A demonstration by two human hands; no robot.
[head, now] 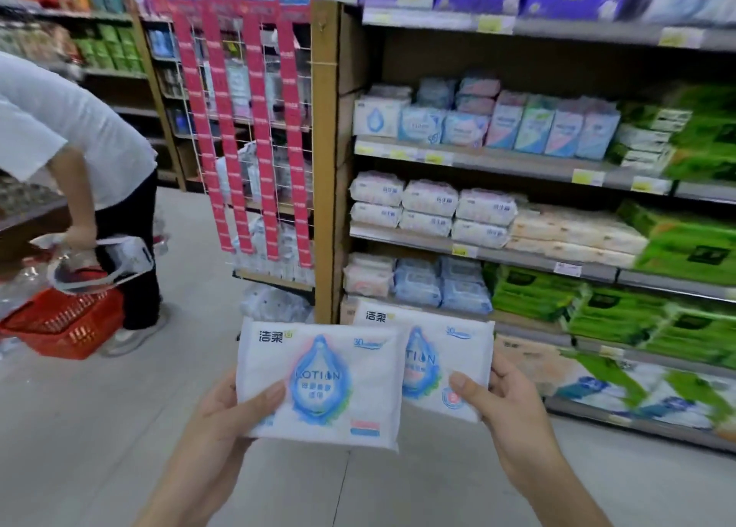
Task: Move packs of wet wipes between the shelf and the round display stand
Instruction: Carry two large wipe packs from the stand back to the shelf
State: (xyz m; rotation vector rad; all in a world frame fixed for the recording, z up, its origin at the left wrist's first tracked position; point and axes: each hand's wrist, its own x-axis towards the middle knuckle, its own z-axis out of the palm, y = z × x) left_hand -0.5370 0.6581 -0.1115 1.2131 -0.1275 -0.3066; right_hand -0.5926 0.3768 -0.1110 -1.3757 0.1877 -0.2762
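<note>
The left grip [235, 411] pinches one pack [322, 383] by its side, the right grip [502, 399] the other pack [450, 351]. Both look soft and light.

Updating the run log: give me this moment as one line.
left hand: grips front wipes pack | right hand: grips rear wipes pack, partly behind front one | both held facing shelf

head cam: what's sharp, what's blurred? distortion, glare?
Head view: the white plastic wet-wipe pack with a blue drop print in the left hand and the matching pack in the right hand read sharp; green packs at the right edge and the red plastic basket are motion-blurred; grey shelf edges bow slightly from the wide lens; light is flat, no hard shadows.
</note>
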